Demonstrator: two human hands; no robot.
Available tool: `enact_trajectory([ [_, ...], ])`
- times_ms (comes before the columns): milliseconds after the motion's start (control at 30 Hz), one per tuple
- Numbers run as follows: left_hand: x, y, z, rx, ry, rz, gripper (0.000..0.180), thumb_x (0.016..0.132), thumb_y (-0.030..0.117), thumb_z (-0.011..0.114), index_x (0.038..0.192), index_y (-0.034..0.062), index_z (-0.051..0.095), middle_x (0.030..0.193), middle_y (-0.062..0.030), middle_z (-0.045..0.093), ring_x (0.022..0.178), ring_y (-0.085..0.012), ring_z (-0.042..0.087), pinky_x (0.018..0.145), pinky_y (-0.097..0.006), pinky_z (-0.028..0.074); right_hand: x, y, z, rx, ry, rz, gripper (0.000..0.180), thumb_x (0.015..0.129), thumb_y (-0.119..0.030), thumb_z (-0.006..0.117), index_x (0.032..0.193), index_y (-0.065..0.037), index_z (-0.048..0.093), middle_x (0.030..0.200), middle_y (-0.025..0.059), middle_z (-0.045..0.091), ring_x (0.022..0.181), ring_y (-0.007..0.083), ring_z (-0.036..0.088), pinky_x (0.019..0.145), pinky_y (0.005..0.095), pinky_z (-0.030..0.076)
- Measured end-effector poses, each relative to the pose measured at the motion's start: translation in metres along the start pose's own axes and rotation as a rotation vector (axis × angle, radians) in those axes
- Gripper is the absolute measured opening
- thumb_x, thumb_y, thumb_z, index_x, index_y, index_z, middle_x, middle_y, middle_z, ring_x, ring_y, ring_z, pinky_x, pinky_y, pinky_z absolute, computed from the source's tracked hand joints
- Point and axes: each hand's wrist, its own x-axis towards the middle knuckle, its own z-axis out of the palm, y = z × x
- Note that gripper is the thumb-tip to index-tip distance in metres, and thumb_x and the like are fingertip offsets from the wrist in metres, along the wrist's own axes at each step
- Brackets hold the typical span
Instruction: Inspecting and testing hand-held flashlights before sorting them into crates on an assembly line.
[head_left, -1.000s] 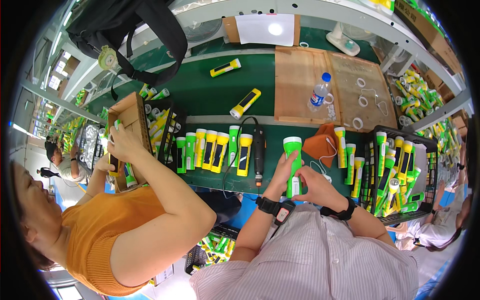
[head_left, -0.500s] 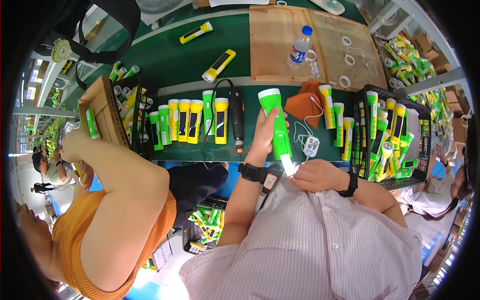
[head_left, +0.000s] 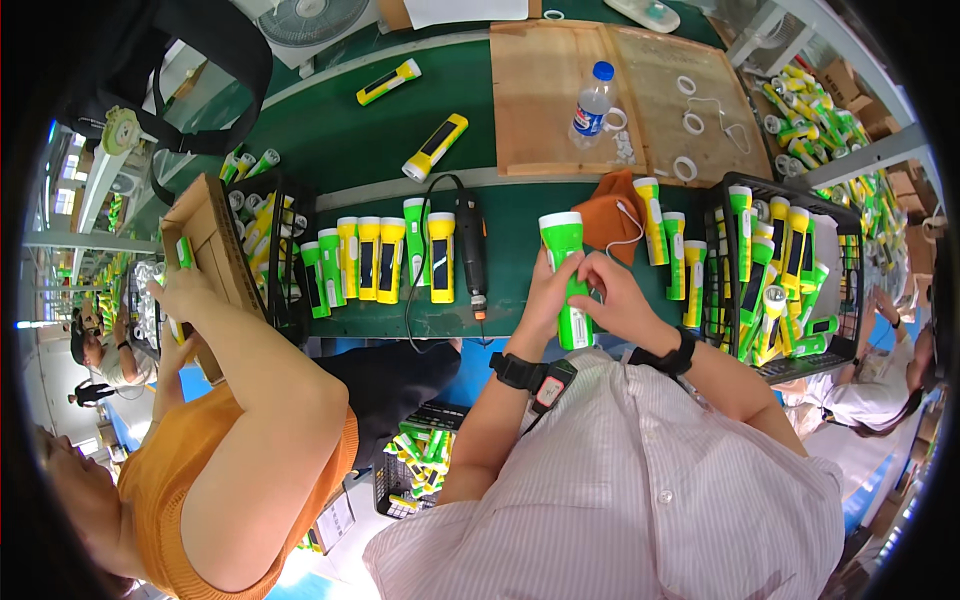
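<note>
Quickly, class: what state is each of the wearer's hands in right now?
Left hand: closed around the green torch.
Right hand: fingers bent at the torch's side; whether it grips cannot be told.

The flat green surface (head_left: 520, 225) carries yellow or green plastic flashlights (head_left: 390, 260) along its near edge and a crumpled orange cloth (head_left: 605, 217).

The shirt (head_left: 590, 520) is pale, with fine vertical stripes, short sleeves and small round light buttons (head_left: 664, 496) down the front. A black wristband (head_left: 516, 372) bears a dark, boxy device (head_left: 550, 391) with a red-and-white face; another black band (head_left: 680, 352) circles the right wrist. The left hand (head_left: 548, 292) and right hand (head_left: 618, 292) are bare.
</note>
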Motion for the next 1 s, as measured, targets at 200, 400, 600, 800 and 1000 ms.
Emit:
enact_trajectory([
  [200,-0.001,-0.002,-0.017,-0.046,0.063,-0.048,0.029,0.090,0.028,0.053,0.110,0.0092,0.043,0.085,-0.0071,0.056,0.065,-0.0150,0.057,0.053,-0.030,0.050,0.052,0.133,-0.019,0.023,0.325,0.190,0.019,0.080,-0.012,0.059,0.094,-0.001,0.054,0.077,0.0099,0.058,0.070,0.0215,0.057,0.063,0.0331,0.046],
  [400,0.000,0.016,-0.016,-0.153,0.050,-0.137,0.033,0.091,0.038,0.050,0.107,0.0100,0.043,0.082,-0.0067,0.056,0.064,-0.0146,0.056,0.053,-0.029,0.049,0.072,0.216,-0.019,-0.832,0.091,0.218,0.021,0.080,-0.010,0.052,0.101,-0.008,0.048,0.085,0.0137,0.057,0.084,0.0336,0.058,0.067,0.0434,0.049],
  [600,0.008,0.036,-0.021,-0.048,0.047,-0.117,0.030,0.089,0.033,0.055,0.107,0.0121,0.044,0.081,-0.0057,0.056,0.063,-0.0149,0.057,0.052,-0.029,0.049,0.073,0.224,-0.017,-0.672,0.035,0.275,0.024,0.081,-0.009,0.052,0.104,-0.009,0.044,0.083,0.0183,0.060,0.078,0.0377,0.059,0.064,0.0474,0.048],
  [800,0.011,0.034,-0.018,-0.044,0.013,-0.115,0.030,0.087,0.032,0.057,0.105,0.0124,0.045,0.081,-0.0051,0.056,0.062,-0.0145,0.057,0.052,-0.029,0.050,0.071,0.224,-0.030,-0.440,0.114,0.239,0.016,0.082,-0.012,0.057,0.095,-0.007,0.049,0.079,0.0178,0.061,0.078,0.0376,0.059,0.067,0.0456,0.046],
  [1000,0.008,0.032,-0.014,-0.006,0.000,-0.110,0.029,0.087,0.031,0.058,0.104,0.0122,0.044,0.080,-0.0044,0.055,0.063,-0.0142,0.057,0.052,-0.029,0.050,0.070,0.215,-0.033,-0.404,0.218,0.143,0.013,0.083,-0.011,0.054,0.094,-0.004,0.058,0.087,0.0180,0.062,0.084,0.0358,0.058,0.072,0.0422,0.047],
])
